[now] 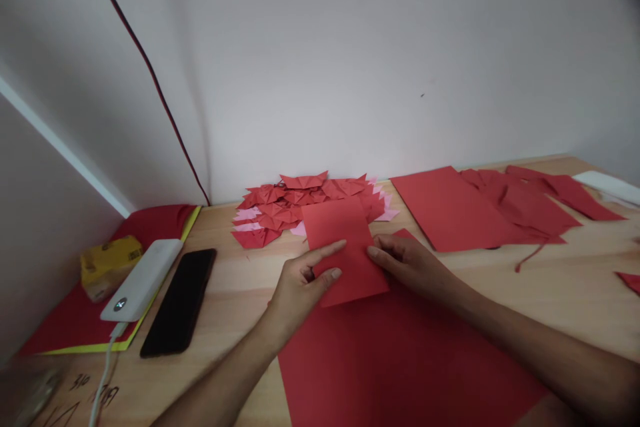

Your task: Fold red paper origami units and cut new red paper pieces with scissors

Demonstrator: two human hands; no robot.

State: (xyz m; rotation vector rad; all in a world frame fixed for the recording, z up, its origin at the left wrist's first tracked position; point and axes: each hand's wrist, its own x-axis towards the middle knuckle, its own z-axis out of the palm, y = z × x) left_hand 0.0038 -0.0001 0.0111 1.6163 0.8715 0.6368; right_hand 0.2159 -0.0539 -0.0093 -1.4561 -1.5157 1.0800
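A small red sheet of paper (337, 233) is raised above a larger dark red sheet (390, 360) on the table. My left hand (305, 277) holds it from the left, thumb and index finger lying across its front; the other fingers are partly hidden. With thumb and fingertips, my right hand (400, 260) pinches its right edge. Just behind the paper is a heap of folded red paper pieces (290, 197), with some pink ones (247, 215) among them.
Red sheets (445, 207) and cut red pieces (535, 203) lie at the right, with a red string (530, 257). On the left are a black phone (180, 300), a white power bank (143, 280) with a cable (103, 377), and a yellow packet (110, 267). A wall (350, 67) rises behind.
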